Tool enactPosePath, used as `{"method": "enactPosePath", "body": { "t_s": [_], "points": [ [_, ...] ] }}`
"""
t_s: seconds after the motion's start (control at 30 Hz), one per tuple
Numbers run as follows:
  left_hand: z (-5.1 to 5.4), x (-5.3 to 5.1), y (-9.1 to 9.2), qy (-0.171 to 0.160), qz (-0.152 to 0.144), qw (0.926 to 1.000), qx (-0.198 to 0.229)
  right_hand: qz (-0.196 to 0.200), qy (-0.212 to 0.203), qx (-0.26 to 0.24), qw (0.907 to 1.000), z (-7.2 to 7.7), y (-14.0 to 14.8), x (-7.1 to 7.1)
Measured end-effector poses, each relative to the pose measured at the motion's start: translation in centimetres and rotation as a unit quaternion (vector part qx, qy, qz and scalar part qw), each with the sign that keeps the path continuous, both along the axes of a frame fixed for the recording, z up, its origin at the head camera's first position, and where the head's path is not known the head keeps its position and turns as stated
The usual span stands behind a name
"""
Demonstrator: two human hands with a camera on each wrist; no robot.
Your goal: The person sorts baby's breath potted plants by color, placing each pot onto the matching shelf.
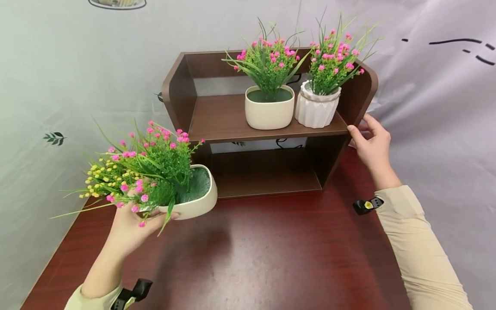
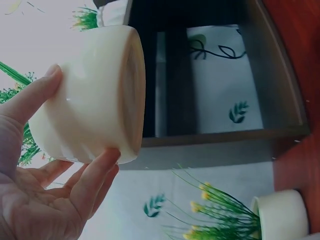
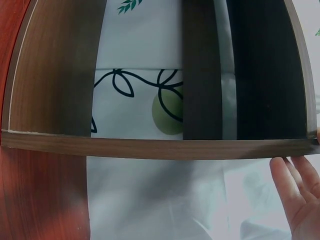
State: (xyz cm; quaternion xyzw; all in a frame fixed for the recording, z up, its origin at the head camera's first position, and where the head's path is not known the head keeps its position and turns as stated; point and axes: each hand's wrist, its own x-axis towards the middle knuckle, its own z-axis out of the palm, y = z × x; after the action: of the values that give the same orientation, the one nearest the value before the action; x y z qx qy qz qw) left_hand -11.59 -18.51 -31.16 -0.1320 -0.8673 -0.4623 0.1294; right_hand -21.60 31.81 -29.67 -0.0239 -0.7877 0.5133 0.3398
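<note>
My left hand (image 1: 133, 228) grips a cream oval pot (image 1: 197, 204) of pink flowers, tilted and raised in front of the shelf's left side. In the left wrist view the thumb and fingers of the left hand (image 2: 55, 190) hold the pot (image 2: 95, 95) by its wall. My right hand (image 1: 373, 144) pinches the right edge of the brown shelf (image 1: 267, 168) at the upper board; in the right wrist view its fingertips (image 3: 280, 165) touch the side panel (image 3: 150, 148). On the upper board stand a cream oval pot (image 1: 269, 113) and, right of it, a white ribbed pot (image 1: 317, 108), both with pink flowers.
Yellow flowers (image 1: 106, 176) show behind the held plant; in the left wrist view their cream pot (image 2: 282, 217) stands beside the shelf. The shelf rests on a dark red table (image 1: 279, 249). A pale printed cloth (image 1: 97, 56) hangs behind.
</note>
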Motion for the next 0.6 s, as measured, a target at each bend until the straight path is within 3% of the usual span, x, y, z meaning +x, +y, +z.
{"method": "enactPosePath", "body": {
  "t_s": [0.37, 0.6],
  "points": [
    [3.3, -1.2, 1.8, 0.032, -0.007, 0.9994, -0.009, 0.005, -0.004, -0.012, 0.9999, 0.6, -0.4, 0.5],
    [5.0, -3.0, 3.0, 0.091, -0.039, 0.9948, 0.024, 0.014, 0.002, -0.013, 0.9998, 1.2, -1.0, 1.1]
  ]
}}
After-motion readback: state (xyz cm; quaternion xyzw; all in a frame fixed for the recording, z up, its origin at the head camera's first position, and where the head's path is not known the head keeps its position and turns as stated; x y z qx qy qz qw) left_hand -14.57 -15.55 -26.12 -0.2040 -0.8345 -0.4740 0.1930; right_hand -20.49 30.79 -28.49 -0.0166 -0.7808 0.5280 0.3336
